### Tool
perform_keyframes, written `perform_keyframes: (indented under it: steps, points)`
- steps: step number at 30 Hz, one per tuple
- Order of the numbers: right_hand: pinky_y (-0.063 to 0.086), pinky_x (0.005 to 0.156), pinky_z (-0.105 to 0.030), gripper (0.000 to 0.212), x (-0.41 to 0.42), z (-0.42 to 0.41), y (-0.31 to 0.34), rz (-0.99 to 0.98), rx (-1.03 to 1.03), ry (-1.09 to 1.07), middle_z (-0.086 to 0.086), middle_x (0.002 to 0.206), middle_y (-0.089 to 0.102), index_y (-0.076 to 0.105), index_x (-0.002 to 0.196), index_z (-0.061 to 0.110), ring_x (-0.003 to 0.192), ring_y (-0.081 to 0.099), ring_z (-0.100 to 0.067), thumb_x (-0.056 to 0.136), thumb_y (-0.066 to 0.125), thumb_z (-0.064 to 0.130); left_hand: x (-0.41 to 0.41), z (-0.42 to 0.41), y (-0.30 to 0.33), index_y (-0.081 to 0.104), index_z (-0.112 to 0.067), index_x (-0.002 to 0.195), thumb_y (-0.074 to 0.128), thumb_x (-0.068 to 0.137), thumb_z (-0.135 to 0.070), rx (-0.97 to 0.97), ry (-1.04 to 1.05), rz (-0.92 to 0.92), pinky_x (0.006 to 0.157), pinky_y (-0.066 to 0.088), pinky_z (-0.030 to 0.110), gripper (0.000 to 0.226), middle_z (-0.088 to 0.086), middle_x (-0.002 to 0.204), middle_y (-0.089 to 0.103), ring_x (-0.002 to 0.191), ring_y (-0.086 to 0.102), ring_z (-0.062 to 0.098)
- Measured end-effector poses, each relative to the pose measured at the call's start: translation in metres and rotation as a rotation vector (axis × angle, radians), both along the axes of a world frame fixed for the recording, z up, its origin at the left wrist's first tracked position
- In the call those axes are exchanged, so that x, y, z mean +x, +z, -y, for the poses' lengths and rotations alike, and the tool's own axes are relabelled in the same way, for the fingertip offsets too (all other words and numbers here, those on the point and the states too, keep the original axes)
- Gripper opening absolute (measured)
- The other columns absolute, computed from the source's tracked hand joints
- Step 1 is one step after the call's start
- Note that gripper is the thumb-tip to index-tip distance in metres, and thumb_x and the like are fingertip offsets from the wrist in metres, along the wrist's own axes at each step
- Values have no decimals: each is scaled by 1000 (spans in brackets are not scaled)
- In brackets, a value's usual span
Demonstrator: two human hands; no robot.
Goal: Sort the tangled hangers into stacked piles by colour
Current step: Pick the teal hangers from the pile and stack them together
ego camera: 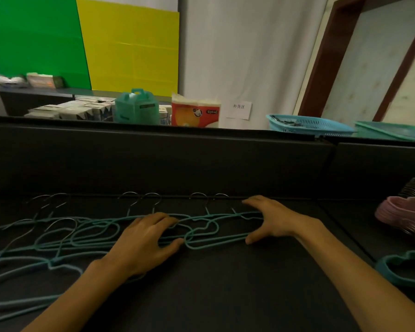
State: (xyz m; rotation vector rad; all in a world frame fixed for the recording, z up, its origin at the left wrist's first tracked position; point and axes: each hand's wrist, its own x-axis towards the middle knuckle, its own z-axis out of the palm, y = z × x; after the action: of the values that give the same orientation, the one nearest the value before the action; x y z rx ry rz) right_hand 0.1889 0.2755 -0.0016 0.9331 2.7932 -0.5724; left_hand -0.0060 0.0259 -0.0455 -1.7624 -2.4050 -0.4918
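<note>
So the teal hangers (209, 232) lie flat on the dark table (225, 295), long axis running left to right, hooks pointing far. Both hands are spread flat, gripping nothing: left hand (145, 238) presses mid-bundle, right hand (271, 220) brackets the right end, so it's nearer that end.

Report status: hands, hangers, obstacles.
Left hand and right hand both pressing flat on teal hangers. Hangers overlapping, hooks toward back wall. Pink hangers stacked far right.

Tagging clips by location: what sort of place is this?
Probably a storeroom or sorting workbench: a dark partitioned table, boxed goods and a tissue pack stacked behind, plus a blue basket.
</note>
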Motion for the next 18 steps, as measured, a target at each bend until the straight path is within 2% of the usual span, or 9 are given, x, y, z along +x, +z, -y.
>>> perform_keyframes:
  steps: [4,12,15,18]
  points:
    - [32,112,-40,101,-5,-2,3,47,-56,-27,6,152,29,31,147,37,138,30,-18,62,85,47,-5,-6,0,47,-30,135,17,74,-80,12,-31,34,93,37,19,84,-11,133,50,116,51,7]
    - [39,106,-35,94,11,4,17,-9,95,21,11,138,40,37,142,35,127,38,-12,62,84,47,-16,-18,-5,40,-33,138,19,78,-72,-4,-80,91,96,37,19,75,-14,135,47,118,46,3]
    - [41,99,-30,89,30,2,25,-27,142,-4,15,124,42,42,139,32,116,41,-7,63,84,46,-9,-30,-3,33,-35,141,27,75,-82,-72,-105,75,104,33,26,81,-13,142,41,127,40,5]
    - [39,97,-27,91,54,0,29,-15,196,-40,15,122,39,39,141,32,113,38,-6,63,82,50,6,-45,3,24,-36,145,23,65,-86,-160,-104,52,109,26,28,94,-10,148,33,134,30,9]
